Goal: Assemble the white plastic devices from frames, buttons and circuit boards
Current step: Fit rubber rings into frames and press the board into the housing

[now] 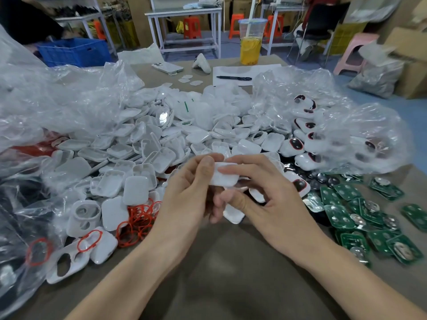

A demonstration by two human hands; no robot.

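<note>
Both my hands meet over the table's middle around one white plastic device (223, 177). My left hand (189, 192) grips its left end, thumb on top. My right hand (261, 195) curls fingers over its top and right side. A second white piece (233, 214) shows just below my hands; whether a finger holds it is unclear. A big heap of white plastic covers (147, 144) lies behind. Green circuit boards (360, 218) are spread at the right. White frames with openings (84, 214) and red rubber rings (138, 220) lie at the left. Finished devices with dark red windows (300, 146) sit at the right.
Crumpled clear plastic bags (57, 98) flank the heap on both sides. At the table's far edge stand a cup of yellow drink (250, 42), a phone (167, 67), a pen on paper (233, 77). Brown table surface (221, 273) lies in front of me.
</note>
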